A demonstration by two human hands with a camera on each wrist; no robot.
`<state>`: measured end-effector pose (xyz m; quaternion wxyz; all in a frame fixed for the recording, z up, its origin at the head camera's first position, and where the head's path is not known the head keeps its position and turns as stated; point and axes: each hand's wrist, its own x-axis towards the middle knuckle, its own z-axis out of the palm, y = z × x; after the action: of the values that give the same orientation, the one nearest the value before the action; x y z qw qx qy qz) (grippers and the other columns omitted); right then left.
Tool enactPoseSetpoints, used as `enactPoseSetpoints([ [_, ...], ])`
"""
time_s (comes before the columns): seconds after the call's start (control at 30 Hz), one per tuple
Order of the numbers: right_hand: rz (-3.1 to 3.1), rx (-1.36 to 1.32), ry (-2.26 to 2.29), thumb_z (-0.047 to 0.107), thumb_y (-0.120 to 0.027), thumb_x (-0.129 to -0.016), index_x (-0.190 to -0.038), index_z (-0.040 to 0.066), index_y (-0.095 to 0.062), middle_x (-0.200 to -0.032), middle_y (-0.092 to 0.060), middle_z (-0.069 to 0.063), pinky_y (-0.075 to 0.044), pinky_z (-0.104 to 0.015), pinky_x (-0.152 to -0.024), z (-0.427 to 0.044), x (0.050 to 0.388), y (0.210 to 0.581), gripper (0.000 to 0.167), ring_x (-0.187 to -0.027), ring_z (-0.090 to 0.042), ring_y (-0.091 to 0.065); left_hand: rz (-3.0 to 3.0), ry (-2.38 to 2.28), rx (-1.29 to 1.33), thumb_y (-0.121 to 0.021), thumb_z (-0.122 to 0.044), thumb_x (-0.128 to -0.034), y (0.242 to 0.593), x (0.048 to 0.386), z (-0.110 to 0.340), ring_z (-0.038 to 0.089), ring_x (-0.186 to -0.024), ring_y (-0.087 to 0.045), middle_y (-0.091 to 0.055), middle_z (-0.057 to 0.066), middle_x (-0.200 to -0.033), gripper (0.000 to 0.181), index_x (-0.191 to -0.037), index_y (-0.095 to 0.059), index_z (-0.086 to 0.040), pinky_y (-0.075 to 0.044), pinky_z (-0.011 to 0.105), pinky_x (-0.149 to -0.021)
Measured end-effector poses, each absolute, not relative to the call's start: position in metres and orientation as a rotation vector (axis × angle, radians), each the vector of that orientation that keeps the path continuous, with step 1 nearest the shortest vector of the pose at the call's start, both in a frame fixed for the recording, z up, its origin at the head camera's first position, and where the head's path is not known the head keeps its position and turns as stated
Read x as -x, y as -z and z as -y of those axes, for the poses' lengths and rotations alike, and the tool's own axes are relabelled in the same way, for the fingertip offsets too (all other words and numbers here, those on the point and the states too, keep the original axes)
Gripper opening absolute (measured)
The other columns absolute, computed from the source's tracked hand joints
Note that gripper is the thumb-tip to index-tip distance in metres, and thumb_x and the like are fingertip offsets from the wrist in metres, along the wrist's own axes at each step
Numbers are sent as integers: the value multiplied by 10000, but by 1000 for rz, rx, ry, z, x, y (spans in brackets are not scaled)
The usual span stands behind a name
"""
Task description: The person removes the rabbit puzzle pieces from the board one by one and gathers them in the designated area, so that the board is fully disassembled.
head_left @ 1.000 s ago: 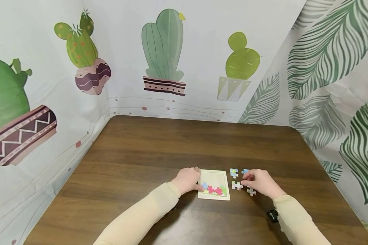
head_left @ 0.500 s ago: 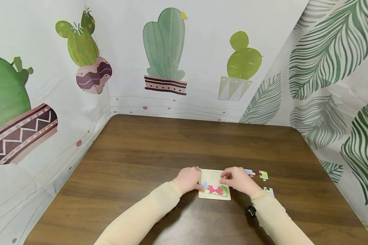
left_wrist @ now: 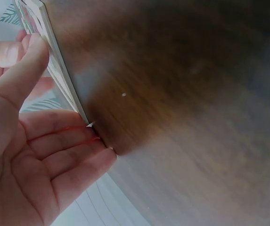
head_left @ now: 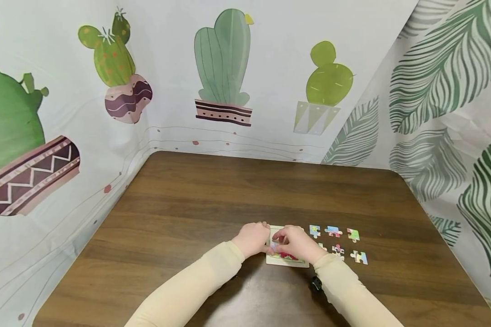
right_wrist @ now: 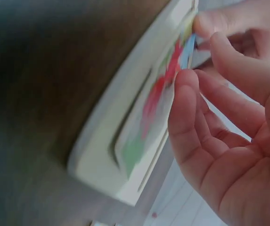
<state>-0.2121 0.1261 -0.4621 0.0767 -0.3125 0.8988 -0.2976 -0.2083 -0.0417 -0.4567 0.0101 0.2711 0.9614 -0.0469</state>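
Left hand [head_left: 251, 238] grips the tray [head_left: 279, 262] at left edge. Right hand [head_left: 298, 243]: over tray, grasp cannot be determined. Puzzle pieces [head_left: 333, 231]: right of tray.

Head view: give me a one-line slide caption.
Left hand holds the tray by its left edge, right hand over it, loose pieces in two rows to the right.

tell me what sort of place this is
Perhaps an indoor corner set up for play or filming: a plant-print backdrop behind a wooden-looking table, with a puzzle tray and loose jigsaw pieces on it.
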Motion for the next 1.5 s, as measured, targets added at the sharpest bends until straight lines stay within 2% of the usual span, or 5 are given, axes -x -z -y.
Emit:
enactPoseSetpoints([
  [0.27,-2686,1127,836,68,-784,-735,-980,-16,-697,-825,-597,-61,-471,-196,-602,-121,206,465,274,-700,-157,-578,-2997,140,-895,-723,-591,-705,455,207,44,159,-919,-657,-673,64,-1109,717,-1159,-650,-42,-546,269,-713],
  [0.57,-2746,1149,817,59,-813,-698,-933,-10,-685,-825,-584,-60,-477,-197,-601,-120,204,468,276,-680,-147,-580,-2994,50,-933,-725,-614,-658,457,211,47,146,-783,-657,-671,9,-951,527,-895,-695,-144,-543,266,-643],
  [0.9,-2712,1094,834,13,-785,-717,-854,35,-656,-799,-538,-31,-475,-209,-616,-121,205,469,189,-681,-133,-554,-2912,121,-880,-749,-683,-576,455,211,47,179,-931,-661,-643,62,-1191,866,-1184,-641,-77,-547,270,-701],
  [1.23,-2761,1069,766,60,-794,-731,-854,104,-577,-719,-535,36,-408,-215,-575,-118,201,465,253,-631,-94,-487,-2942,153,-901,-777,-676,-536,452,207,46,138,-862,-624,-612,-1,-957,918,-1189,-623,-49,-532,256,-673],
  [1.5,-2788,1068,772,62,-719,-814,-851,141,-603,-652,-578,85,-410,-207,-568,-121,201,463,145,-556,8,-470,-2922,152,-865,-759,-685,-551,452,206,45,166,-1022,-619,-625,73,-1212,1009,-1291,-570,-26,-538,270,-746],
])
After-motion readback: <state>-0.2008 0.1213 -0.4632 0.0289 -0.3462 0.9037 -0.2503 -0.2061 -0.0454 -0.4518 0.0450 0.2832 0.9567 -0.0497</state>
